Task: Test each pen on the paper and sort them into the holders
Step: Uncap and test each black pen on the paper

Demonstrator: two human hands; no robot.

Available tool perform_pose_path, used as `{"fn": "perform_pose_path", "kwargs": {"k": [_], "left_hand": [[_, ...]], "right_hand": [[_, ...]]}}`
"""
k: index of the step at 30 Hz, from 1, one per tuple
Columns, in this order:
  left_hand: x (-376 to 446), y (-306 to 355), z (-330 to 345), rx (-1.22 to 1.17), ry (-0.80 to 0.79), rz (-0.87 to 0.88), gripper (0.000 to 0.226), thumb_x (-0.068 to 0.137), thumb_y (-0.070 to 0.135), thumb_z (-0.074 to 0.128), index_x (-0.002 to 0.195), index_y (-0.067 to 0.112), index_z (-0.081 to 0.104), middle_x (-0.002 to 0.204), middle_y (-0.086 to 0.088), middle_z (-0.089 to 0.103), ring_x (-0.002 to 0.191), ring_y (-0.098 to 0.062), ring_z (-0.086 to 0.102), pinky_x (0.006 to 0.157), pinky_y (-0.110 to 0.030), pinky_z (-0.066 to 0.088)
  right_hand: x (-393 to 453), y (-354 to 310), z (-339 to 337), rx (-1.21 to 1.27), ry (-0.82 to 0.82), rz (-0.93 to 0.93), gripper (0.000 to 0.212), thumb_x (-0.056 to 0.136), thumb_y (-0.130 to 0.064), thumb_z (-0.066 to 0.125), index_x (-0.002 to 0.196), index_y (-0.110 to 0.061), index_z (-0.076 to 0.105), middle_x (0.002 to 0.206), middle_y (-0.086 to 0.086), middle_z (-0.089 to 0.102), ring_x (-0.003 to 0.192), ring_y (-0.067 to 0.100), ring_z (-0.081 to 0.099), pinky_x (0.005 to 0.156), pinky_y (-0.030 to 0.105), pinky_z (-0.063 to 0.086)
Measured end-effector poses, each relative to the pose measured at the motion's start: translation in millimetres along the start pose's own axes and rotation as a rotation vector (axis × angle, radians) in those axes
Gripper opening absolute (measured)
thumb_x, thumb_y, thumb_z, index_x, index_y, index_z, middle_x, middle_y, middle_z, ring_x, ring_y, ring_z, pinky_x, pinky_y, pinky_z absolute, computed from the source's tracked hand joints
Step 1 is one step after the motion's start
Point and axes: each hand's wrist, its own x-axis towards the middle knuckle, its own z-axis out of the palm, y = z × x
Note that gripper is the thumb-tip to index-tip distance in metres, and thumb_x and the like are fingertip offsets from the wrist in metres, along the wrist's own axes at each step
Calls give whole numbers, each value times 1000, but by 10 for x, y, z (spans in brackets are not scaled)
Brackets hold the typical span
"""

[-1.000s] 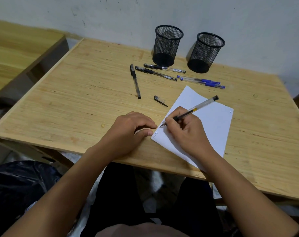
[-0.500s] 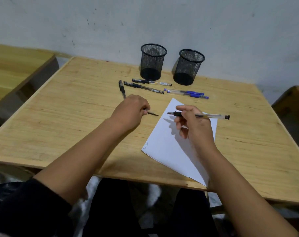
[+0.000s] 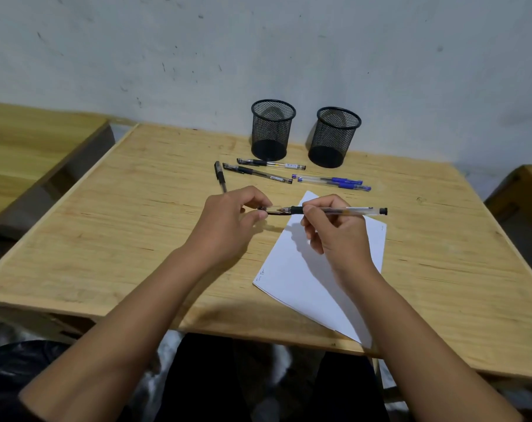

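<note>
My right hand [image 3: 334, 226] grips a clear black-ink pen [image 3: 350, 211] held level above the white paper [image 3: 307, 278], its tip pointing left. My left hand [image 3: 228, 220] pinches the pen's clear cap [image 3: 272, 210] right at that tip. Small ink marks sit at the paper's left corner. Two black mesh holders stand at the back: the left holder [image 3: 272, 129] and the right holder [image 3: 336, 137]. In front of them lie three black pens [image 3: 260, 172] and two blue pens [image 3: 334, 181].
The wooden table [image 3: 136, 226] has its front edge close to my body. A second wooden surface [image 3: 24, 147] stands to the left across a gap, and a brown box [image 3: 523, 193] is at the far right. The grey wall rises behind the holders.
My left hand picked the cap up off the table and brought it to the pen's tip. My right hand lifted the pen off the paper and turned it level.
</note>
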Motion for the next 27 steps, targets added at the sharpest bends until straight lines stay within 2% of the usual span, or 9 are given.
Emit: {"fn": "perform_pose_path", "kwargs": {"k": [4, 7, 9, 14, 17, 19, 22, 25, 27], "left_hand": [[-65, 105, -4, -79, -15, 4, 13, 83, 15, 66, 84, 27, 67, 78, 12, 66, 69, 12, 55, 63, 2, 36], [-154, 170, 11, -135, 23, -2, 21, 82, 12, 66, 77, 32, 63, 72, 15, 65, 71, 2, 57, 63, -4, 40], [-246, 188, 42, -160, 35, -1, 28, 82, 10, 65, 73, 36, 61, 72, 15, 65, 74, -4, 58, 63, -10, 42], [-379, 185, 33, -164, 3, 3, 24, 83, 13, 63, 76, 35, 60, 75, 12, 66, 76, -4, 60, 65, -14, 43], [-320, 186, -68, -140, -3, 6, 20, 85, 14, 62, 80, 33, 60, 77, 14, 64, 75, 3, 57, 63, -5, 38], [-258, 121, -170, -142, 9, -25, 18, 86, 14, 60, 83, 31, 60, 77, 14, 62, 73, 7, 55, 64, -3, 37], [-180, -8, -342, -270, 24, -97, 19, 90, 13, 55, 86, 30, 63, 83, 5, 64, 80, -5, 60, 80, -22, 46], [-142, -42, -438, -488, 37, -144, 26, 94, 10, 48, 90, 30, 64, 84, 1, 60, 79, -5, 61, 94, -37, 49], [-108, -22, -435, -489, 59, -137, 27, 94, 12, 47, 94, 32, 65, 83, 1, 57, 79, -11, 59, 98, -43, 47]], "right_hand": [[-8, -9, -12, 0, -55, -28, 15, 87, -12, 60, 75, -19, 64, 53, -3, 52, 49, 11, 41, 46, 20, 34], [-28, -26, -25, 44, -92, -57, 15, 88, -8, 59, 76, -15, 62, 54, 2, 45, 48, 11, 38, 46, 19, 33], [-66, -33, -36, 42, -123, -89, 13, 88, -7, 59, 76, -13, 62, 52, -2, 46, 49, 12, 37, 46, 18, 33], [-90, -80, -56, -26, -157, -102, 8, 87, -11, 61, 80, -10, 64, 57, 1, 50, 55, 18, 41, 49, 20, 35], [-59, -136, -28, 66, -155, -125, 5, 83, -8, 65, 82, -12, 63, 53, -7, 51, 48, 12, 40, 45, 18, 35], [-61, -152, -24, 197, -113, -119, 7, 78, -10, 64, 83, -14, 63, 57, 0, 53, 49, 12, 43, 44, 18, 36], [-139, -149, -30, 165, -89, -103, 5, 79, -9, 66, 80, -14, 67, 65, 8, 57, 56, 15, 49, 49, 22, 42], [-274, -90, 51, -116, -103, -92, 10, 79, -9, 68, 76, -18, 71, 63, -4, 65, 57, 4, 53, 57, 17, 45], [-355, -42, 151, -252, -149, -72, 8, 78, -13, 70, 77, -21, 72, 66, -6, 68, 59, -1, 56, 59, 12, 46]]}}
